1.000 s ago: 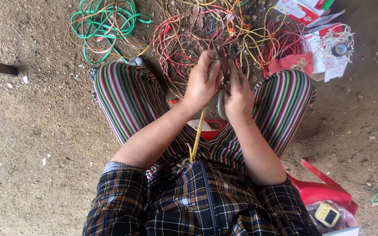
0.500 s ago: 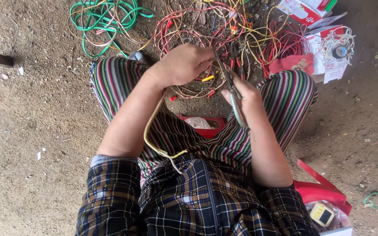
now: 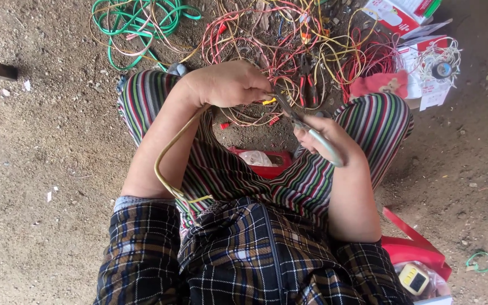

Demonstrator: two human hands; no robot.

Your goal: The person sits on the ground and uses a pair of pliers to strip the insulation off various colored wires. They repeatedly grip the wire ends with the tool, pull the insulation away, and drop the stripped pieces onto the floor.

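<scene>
A thin yellow wire, likely light and springy, is being gripped at its end by the left hand, fingers closed around it; its loop is hanging beside the striped trousers. Pale-handled pliers are being clasped in the right hand. A tangled wire heap is lying beyond on gritty ground.

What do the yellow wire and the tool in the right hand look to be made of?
Yellow wire: likely plastic-sheathed cable, smooth and slightly glossy, bending in a springy loop. Tool: seemingly dull grey metal blades with pale, smooth handles, probably plastic-coated; the right hand covers much of it.
</scene>
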